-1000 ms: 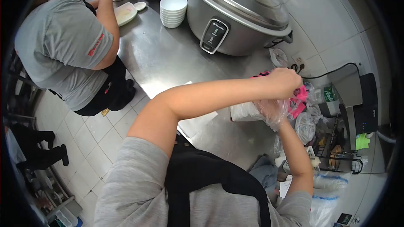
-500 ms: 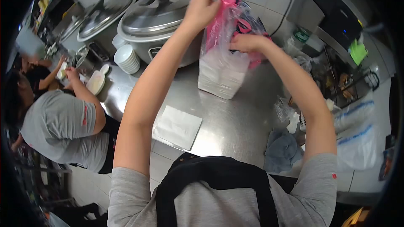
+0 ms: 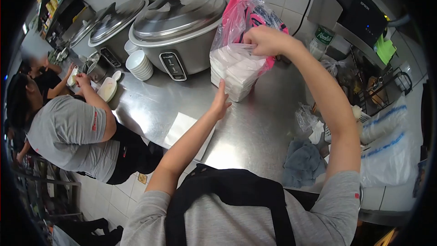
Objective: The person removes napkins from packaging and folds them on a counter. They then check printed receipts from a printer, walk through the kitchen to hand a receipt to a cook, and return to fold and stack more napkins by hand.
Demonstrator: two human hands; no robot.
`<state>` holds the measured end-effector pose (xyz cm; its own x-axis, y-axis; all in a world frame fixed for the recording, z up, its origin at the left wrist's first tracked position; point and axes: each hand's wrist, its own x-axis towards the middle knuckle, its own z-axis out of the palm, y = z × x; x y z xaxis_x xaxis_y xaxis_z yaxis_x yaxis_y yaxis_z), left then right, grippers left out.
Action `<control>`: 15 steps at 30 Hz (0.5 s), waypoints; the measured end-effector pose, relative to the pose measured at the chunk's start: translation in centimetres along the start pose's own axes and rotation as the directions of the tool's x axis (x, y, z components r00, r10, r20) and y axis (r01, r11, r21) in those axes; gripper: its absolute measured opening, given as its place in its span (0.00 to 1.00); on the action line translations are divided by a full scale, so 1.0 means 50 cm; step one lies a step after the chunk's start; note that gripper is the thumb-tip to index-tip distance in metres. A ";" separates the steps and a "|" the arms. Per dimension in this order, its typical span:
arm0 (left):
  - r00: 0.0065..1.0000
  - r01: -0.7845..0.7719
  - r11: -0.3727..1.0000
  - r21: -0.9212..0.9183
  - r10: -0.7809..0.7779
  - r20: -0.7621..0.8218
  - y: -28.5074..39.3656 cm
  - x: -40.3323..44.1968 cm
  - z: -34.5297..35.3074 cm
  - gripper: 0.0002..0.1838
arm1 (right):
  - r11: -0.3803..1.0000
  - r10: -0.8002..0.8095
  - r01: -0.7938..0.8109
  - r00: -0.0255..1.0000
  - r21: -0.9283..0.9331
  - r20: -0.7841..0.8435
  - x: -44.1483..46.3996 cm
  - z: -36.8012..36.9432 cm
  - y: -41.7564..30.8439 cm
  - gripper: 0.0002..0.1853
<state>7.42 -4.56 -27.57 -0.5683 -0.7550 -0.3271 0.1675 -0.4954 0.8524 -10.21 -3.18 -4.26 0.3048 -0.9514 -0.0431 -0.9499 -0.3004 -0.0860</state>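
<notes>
Clear plastic bag point(image 3: 231, 33) with a white stack point(image 3: 234, 73) in it, upper centre of the frame, standing on the steel table point(image 3: 268, 114) just beside the big rice cooker point(image 3: 150, 48). Change in the last half second: left hand point(image 3: 221, 104) was up by the pink and black bundle point(image 3: 237, 2), now down at the stack's near left corner. Its fingers are straight and spread, gripping nothing; fingertips look to be against the stack, can't confirm contact. Right hand point(image 3: 268, 42) is still high at the bag, fingers curled and pinching the film above the stack. Fingertips partly hidden, so can't tell how much film they hold. Reads as a split of work: right has the film, left probably steadies the stack low down. Pink and black bundle sits behind the stack, upper centre. White paper point(image 3: 181, 127) lies on the table below and left of the stack; grey-blue cloth point(image 3: 302, 161) lower right. Bowls point(image 3: 139, 65) left of centre; co-worker point(image 3: 68, 132) far left, well apart from both hands.
</notes>
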 end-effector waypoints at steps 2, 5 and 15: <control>0.996 -0.086 0.996 -0.001 0.086 0.002 -0.007 0.008 0.018 0.51 | 0.769 -0.163 0.235 0.971 0.594 -0.174 -0.025 -0.041 0.023 0.17; 0.977 -0.210 0.977 0.033 0.211 -0.015 -0.032 0.043 -0.010 0.50 | 0.296 0.144 0.629 0.714 0.719 -0.685 -0.088 -0.080 0.120 0.21; 0.967 -0.256 0.966 -0.031 0.256 0.008 -0.023 0.012 0.081 0.50 | -0.230 0.568 0.108 0.822 0.967 0.043 0.016 0.404 0.206 0.29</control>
<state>3.61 -2.71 -27.09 -0.5126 -0.8534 -0.0944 0.3319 -0.2984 0.8949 -18.36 -5.69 -25.31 -0.2866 -0.9496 -0.1272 0.3177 0.0310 -0.9477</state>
